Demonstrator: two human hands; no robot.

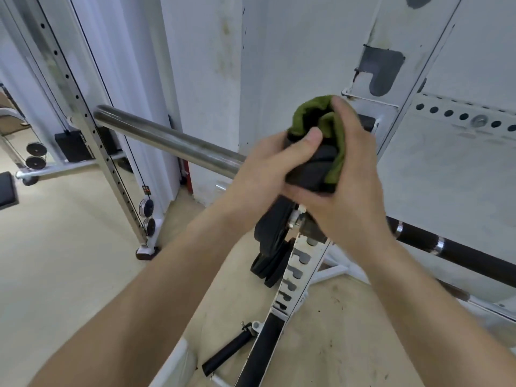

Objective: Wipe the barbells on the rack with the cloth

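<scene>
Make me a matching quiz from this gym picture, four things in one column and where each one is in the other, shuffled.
1 cloth
2 silver bar
3 black bar
4 weight plates

A low down beside the rack post
B gripped by the left hand and right hand
C sticking out leftward
D at the lower right

Pairs: 1-B, 2-C, 3-D, 4-A

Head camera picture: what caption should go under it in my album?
Left hand and right hand grip a green cloth at the steel barbell on the white rack.
</scene>
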